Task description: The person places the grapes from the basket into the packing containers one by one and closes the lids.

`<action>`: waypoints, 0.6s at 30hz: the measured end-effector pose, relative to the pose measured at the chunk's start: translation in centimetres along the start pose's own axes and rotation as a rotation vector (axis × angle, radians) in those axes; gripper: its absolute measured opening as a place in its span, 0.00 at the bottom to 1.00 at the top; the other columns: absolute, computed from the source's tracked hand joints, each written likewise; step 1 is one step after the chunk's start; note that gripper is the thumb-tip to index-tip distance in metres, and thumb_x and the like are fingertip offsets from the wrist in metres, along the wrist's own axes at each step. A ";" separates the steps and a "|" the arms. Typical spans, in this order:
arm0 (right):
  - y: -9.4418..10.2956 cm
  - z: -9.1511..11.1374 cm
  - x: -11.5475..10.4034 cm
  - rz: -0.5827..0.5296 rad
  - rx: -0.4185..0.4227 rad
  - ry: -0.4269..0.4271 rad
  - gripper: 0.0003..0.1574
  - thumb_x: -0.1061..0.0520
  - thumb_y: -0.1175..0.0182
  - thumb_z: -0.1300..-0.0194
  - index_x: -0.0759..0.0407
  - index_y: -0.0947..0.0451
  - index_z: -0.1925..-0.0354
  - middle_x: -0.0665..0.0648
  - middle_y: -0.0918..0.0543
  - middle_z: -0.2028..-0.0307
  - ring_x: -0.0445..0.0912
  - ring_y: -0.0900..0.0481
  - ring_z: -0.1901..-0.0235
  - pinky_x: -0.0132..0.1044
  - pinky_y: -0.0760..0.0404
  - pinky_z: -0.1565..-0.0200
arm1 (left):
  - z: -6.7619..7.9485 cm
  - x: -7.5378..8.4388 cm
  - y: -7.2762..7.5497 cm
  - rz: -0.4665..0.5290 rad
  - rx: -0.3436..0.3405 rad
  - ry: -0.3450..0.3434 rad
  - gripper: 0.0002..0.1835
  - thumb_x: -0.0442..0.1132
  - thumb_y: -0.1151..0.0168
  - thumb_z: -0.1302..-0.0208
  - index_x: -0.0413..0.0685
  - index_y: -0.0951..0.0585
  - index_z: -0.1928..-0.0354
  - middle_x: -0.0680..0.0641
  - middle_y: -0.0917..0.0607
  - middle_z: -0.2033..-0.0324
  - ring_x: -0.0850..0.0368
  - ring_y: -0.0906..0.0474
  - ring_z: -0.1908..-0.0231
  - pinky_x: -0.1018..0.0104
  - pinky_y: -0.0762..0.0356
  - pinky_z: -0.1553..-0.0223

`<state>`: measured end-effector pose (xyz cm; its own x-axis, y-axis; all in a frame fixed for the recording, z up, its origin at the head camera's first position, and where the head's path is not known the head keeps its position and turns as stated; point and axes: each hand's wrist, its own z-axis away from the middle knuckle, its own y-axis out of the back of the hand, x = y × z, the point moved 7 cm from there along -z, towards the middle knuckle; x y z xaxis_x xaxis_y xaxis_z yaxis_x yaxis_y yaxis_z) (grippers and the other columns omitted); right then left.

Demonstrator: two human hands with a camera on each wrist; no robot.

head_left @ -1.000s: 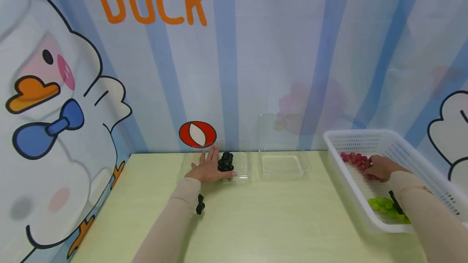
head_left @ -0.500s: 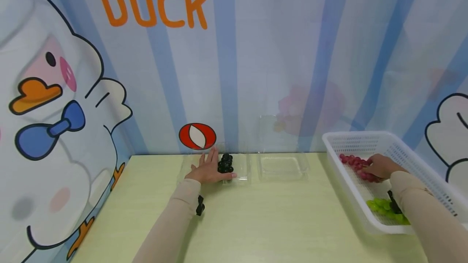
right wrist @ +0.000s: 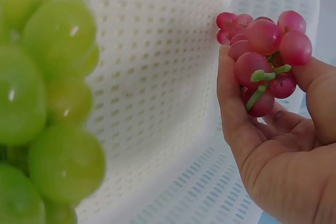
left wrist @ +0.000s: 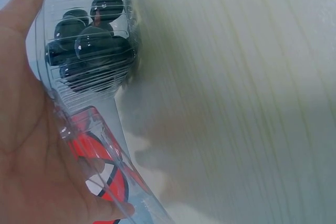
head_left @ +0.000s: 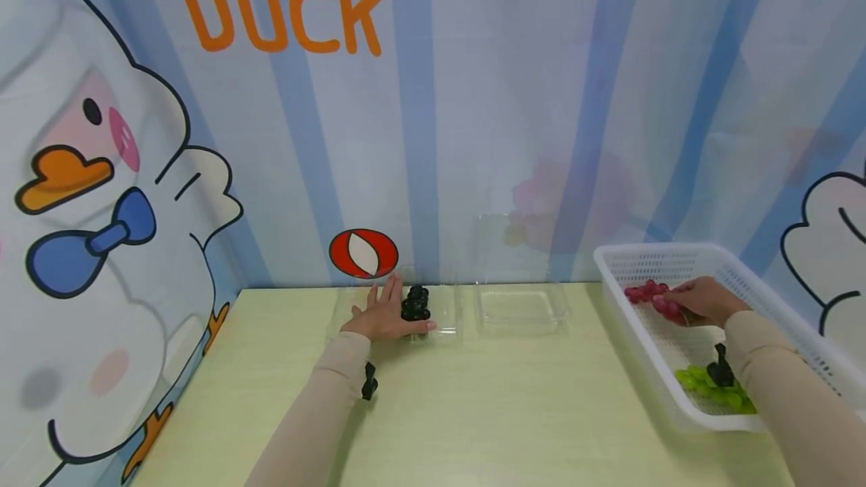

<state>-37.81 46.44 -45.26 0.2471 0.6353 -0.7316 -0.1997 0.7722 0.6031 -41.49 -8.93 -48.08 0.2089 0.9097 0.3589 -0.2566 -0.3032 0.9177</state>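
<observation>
In the head view my left hand [head_left: 382,318] rests with straight, spread fingers on a clear plastic box [head_left: 446,314]. A bunch of black grapes [head_left: 416,303] lies in that box beside my palm. The left wrist view has the dark grapes [left wrist: 94,45] behind the clear plastic, with the left hand [left wrist: 37,140] along its edge. Over a white basket [head_left: 666,389] my right hand [head_left: 707,300] grips a bunch of red grapes [head_left: 666,308]. Up close, the right wrist view has thumb and fingers around the red grapes [right wrist: 257,66], their green stem towards the palm.
Green grapes [head_left: 713,388] lie in the near part of the basket, below my right wrist. A second clear plastic box [head_left: 521,308] stands right of the first, its lid [head_left: 497,246] raised. A printed duck curtain [head_left: 487,96] hangs behind the table [head_left: 473,412].
My right hand has taken hold of the red grapes and lifted them slightly, and they now hang nearer the basket's far left side. The left hand stays in place.
</observation>
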 end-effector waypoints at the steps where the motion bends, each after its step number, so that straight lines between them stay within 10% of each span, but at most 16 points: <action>1: -0.1 0.0 -0.1 -0.025 0.000 -0.007 0.30 0.49 0.45 0.29 0.77 0.27 0.47 0.50 0.19 0.79 0.42 0.21 0.78 0.44 0.16 0.64 | 0.0 0.0 0.0 0.002 0.002 0.000 0.69 0.84 0.49 0.58 0.54 0.65 0.24 0.51 0.68 0.24 0.35 0.69 0.26 0.21 0.62 0.40; 7: -0.3 0.1 -0.1 -0.169 -0.009 -0.033 0.36 0.48 0.44 0.30 0.77 0.34 0.40 0.49 0.19 0.76 0.41 0.20 0.76 0.44 0.16 0.61 | -0.2 -0.2 -0.3 0.016 0.001 0.001 0.69 0.85 0.50 0.59 0.56 0.66 0.24 0.52 0.69 0.24 0.35 0.69 0.27 0.20 0.63 0.41; 18: -0.7 1.1 -0.3 -0.700 -0.113 -0.113 0.07 0.58 0.46 0.29 0.54 0.22 0.64 0.51 0.18 0.66 0.44 0.17 0.67 0.37 0.17 0.57 | 0.0 0.1 0.0 0.006 -0.008 0.006 0.69 0.85 0.49 0.59 0.55 0.66 0.24 0.50 0.68 0.24 0.34 0.68 0.27 0.21 0.62 0.40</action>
<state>-36.70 45.71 -45.09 0.4483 -0.0081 -0.8938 -0.0538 0.9979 -0.0361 -41.46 -8.88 -48.04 0.2013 0.9095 0.3638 -0.2654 -0.3069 0.9140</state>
